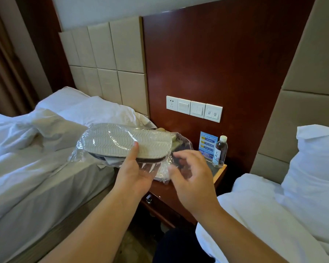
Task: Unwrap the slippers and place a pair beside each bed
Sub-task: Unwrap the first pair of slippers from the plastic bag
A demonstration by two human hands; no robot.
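A pair of grey slippers sealed in clear plastic wrap [122, 141] is held sole-up above the nightstand's left edge. My left hand [135, 171] grips it from below, thumb pressed on the ribbed sole. My right hand [190, 171] hovers just right of the package with fingers spread and curled, touching the loose plastic at its end. A second wrapped pair [179, 143] lies on the nightstand behind, partly hidden by the held package and my right hand.
The wooden nightstand [219, 172] stands between two white beds, the left bed [36, 168] and the right bed [273, 215]. A water bottle [221, 150] and a blue sign card [207, 144] stand at its back right. Wall switches [194, 108] sit above.
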